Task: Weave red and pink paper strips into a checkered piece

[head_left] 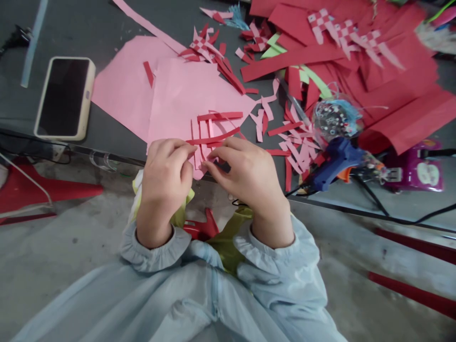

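Several red and pink paper strips point(213, 138) cross over and under each other in a small lattice at the table's near edge. My left hand point(166, 168) is closed at the left side of the lattice, fingertips pinching the end of a red strip. From the right, my right hand point(247, 173) pinches the lattice's lower part between thumb and forefinger. Part of the weave is hidden behind my fingers. Beneath it lies a pink paper sheet point(181, 90), which overlaps another pink sheet point(119, 88).
A phone point(64, 97) lies at left. Finished checkered paper fish point(203, 45) and cut strips point(299, 147) are scattered beyond and to the right. Red sheets point(388, 71) pile up at back right, near a bag of beads point(335, 118), a blue glue gun point(337, 161) and a purple box point(415, 171).
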Motion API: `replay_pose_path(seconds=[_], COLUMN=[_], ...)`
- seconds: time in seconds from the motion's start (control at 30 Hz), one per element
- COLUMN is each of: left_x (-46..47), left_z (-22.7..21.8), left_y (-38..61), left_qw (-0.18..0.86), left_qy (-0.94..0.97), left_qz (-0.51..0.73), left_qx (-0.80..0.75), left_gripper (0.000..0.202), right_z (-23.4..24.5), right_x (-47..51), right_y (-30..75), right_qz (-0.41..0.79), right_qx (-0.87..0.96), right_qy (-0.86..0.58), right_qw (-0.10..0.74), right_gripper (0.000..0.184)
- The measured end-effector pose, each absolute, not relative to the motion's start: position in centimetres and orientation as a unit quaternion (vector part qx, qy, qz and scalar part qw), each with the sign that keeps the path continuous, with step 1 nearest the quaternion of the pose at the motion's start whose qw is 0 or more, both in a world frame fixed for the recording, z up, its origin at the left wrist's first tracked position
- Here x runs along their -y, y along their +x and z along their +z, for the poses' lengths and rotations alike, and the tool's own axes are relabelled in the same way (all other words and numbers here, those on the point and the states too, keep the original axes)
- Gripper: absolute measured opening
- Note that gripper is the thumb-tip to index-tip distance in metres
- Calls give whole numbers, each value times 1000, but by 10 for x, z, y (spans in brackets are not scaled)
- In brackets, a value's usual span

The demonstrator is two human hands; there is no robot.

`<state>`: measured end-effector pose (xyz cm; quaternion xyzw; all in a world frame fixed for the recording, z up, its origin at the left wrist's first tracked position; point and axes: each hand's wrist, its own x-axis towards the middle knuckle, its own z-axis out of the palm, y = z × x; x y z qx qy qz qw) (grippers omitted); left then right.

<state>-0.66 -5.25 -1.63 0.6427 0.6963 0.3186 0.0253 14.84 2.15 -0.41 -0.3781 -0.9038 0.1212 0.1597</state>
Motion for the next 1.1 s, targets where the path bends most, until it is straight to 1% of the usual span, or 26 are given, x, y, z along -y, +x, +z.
replay_pose_path(seconds=[0.2, 0.43, 0.53, 0.67, 0.9, 1.1], left_x=[53, 54, 55, 55, 55, 55], left_z=[-15, -14, -13, -12, -13, -14], left_y=[-7, -6, -6, -5, -5, -7], left_qw=[27, 36, 46, 28, 24, 7], left_qy=[644, 631, 614, 602, 605, 628], left_qz=[315, 332, 342, 354, 359, 354], left_qx=[-697, -700, -710, -715, -710, -693], left_gripper=[27, 30, 31, 32, 33, 38], right_z=[-6, -7, -7, -7, -6, -8], right_x=[-24, -26, -28, -30, -31, -31], right_y=[151, 152, 153, 154, 155, 156], right_qz=[121, 105, 103, 102, 104, 92], right_qx=[901, 872, 861, 849, 848, 858], right_qy=[-377, -391, -394, -393, -388, -385], right_qw=[176, 275, 306, 339, 346, 328], right_gripper=[20, 20, 20, 20, 18, 21])
